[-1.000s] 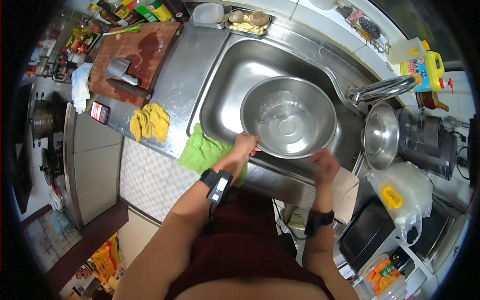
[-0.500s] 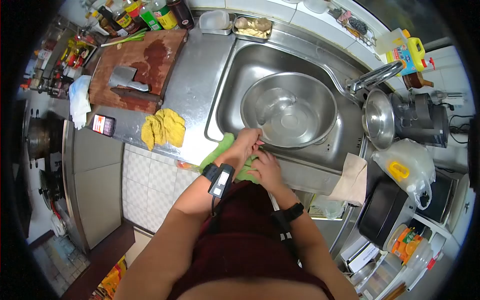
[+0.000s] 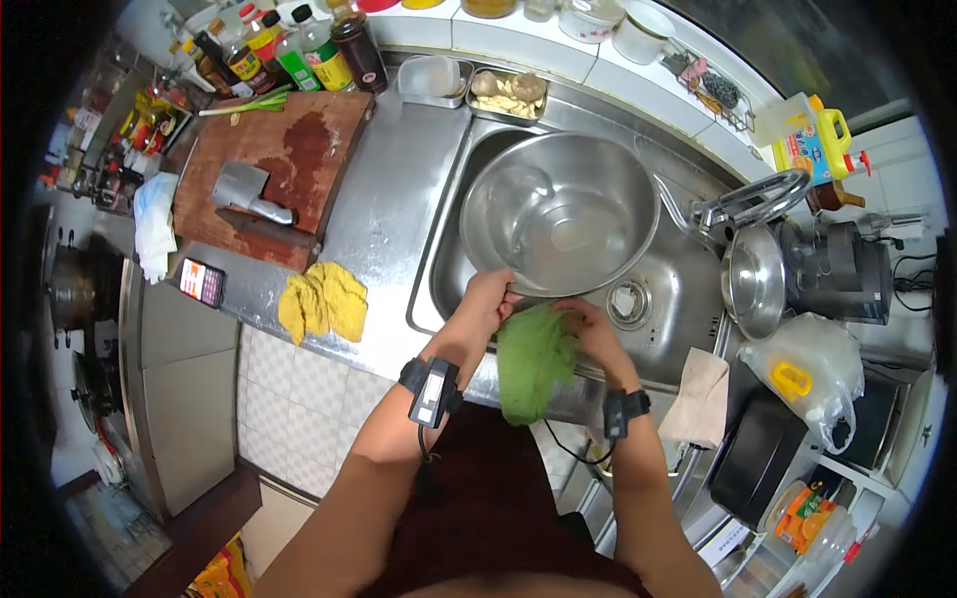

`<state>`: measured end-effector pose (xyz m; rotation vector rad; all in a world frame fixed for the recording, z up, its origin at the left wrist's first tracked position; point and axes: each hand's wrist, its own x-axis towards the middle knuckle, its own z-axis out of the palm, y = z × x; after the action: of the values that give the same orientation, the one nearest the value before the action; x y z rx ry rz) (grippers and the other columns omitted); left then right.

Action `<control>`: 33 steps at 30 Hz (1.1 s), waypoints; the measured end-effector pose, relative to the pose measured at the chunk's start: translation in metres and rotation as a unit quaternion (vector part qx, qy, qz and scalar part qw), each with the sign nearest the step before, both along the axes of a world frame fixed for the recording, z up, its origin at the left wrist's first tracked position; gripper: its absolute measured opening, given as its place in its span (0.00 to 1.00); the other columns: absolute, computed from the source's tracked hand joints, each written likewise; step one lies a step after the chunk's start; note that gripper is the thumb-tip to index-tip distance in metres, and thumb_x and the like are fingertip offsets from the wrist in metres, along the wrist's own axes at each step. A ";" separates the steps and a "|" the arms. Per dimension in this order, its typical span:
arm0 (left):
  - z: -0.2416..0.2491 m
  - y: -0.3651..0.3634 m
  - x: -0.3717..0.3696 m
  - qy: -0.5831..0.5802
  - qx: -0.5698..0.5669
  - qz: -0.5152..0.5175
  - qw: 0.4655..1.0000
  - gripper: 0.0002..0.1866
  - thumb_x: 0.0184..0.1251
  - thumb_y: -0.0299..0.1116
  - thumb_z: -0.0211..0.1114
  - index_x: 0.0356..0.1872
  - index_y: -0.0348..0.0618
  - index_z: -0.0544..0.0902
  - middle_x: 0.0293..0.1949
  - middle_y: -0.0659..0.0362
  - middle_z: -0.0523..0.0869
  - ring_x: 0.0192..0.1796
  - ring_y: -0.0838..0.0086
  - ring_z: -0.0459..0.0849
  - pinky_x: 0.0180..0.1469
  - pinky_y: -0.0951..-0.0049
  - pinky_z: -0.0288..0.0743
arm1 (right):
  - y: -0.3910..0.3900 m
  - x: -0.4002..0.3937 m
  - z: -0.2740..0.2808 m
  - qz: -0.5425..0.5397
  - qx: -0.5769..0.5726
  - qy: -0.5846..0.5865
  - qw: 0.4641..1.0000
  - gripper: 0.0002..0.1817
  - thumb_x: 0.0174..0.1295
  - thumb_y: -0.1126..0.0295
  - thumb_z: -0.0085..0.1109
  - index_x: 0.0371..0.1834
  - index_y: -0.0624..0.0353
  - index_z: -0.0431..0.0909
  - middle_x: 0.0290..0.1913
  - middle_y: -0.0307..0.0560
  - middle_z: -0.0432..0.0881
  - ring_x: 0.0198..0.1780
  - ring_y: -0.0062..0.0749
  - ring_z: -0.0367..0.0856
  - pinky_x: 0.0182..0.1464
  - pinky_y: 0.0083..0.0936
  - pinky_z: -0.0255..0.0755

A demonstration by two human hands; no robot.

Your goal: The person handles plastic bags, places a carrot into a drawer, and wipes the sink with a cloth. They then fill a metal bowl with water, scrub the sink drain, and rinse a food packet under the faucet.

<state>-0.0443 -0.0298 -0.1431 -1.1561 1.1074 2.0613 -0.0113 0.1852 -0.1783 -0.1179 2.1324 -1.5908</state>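
Left hand (image 3: pixel 486 301) is clamped on the near rim of a wide steel bowl (image 3: pixel 563 214), its forearm stretched forward and angled inward, a black device (image 3: pixel 432 392) strapped at the wrist. By the right hand (image 3: pixel 596 337), reached forward with the fingers turned in to the left, a green cloth (image 3: pixel 533 364) is gripped near its upper end, the fingers drawn together on the fabric and partly covered by it. The cloth is held just below the bowl's near rim, above the front edge of the sink (image 3: pixel 688 309), its long axis directed from the rim back toward the person's body, its loose end pointed at the dark red clothing (image 3: pixel 478 488). The bowl's round mouth is turned upward over the sink; whether its base is supported by the sink floor cannot be told. Just beside it, the drain (image 3: pixel 628 302) is seen. At left, a yellow cloth (image 3: pixel 324 302) is crumpled on the counter (image 3: pixel 389 199).
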 end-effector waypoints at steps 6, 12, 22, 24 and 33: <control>-0.002 -0.003 -0.007 -0.007 -0.041 0.039 0.998 0.07 0.55 0.29 0.58 0.33 0.39 0.72 0.24 0.57 0.72 0.18 0.80 0.65 0.13 0.84 0.54 | -0.007 -0.022 -0.074 0.022 -0.158 -0.114 0.980 0.16 0.62 0.73 0.47 0.53 0.62 0.71 0.46 0.40 0.77 0.47 0.25 0.72 0.53 0.23 0.65; 0.001 -0.008 -0.008 -0.024 -0.065 0.026 0.997 0.07 0.51 0.25 0.59 0.28 0.42 0.69 0.22 0.63 0.68 0.15 0.81 0.66 0.11 0.84 0.52 | -0.086 -0.040 -0.159 0.409 0.119 0.405 0.809 0.21 0.57 0.73 0.48 0.56 0.63 0.68 0.58 0.55 0.69 0.57 0.40 0.70 0.58 0.32 0.63; -0.019 -0.017 -0.005 -0.016 -0.048 -0.005 0.999 0.05 0.51 0.27 0.60 0.27 0.44 0.72 0.17 0.66 0.72 0.12 0.83 0.63 0.10 0.85 0.51 | -0.048 -0.114 -0.215 0.228 0.378 0.331 0.834 0.22 0.56 0.73 0.49 0.56 0.62 0.68 0.57 0.55 0.70 0.56 0.43 0.70 0.57 0.35 0.65; -0.021 -0.011 -0.006 -0.007 -0.069 -0.008 0.998 0.05 0.51 0.26 0.60 0.26 0.44 0.72 0.17 0.66 0.71 0.12 0.84 0.63 0.09 0.85 0.51 | -0.020 -0.119 -0.219 0.172 0.425 0.301 0.836 0.22 0.55 0.73 0.49 0.55 0.62 0.68 0.57 0.55 0.70 0.56 0.43 0.70 0.56 0.36 0.65; -0.037 0.000 0.008 -0.031 -0.069 -0.058 0.996 0.05 0.51 0.25 0.58 0.25 0.43 0.70 0.16 0.65 0.70 0.12 0.84 0.64 0.09 0.85 0.51 | 0.117 -0.097 -0.219 -0.053 0.595 0.166 0.784 0.22 0.54 0.74 0.49 0.55 0.61 0.69 0.56 0.56 0.70 0.55 0.46 0.71 0.55 0.38 0.66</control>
<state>-0.0364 -0.0296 -0.1801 -1.1836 1.2718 1.8749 -0.1084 0.3024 -0.3970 0.1604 3.0344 0.0072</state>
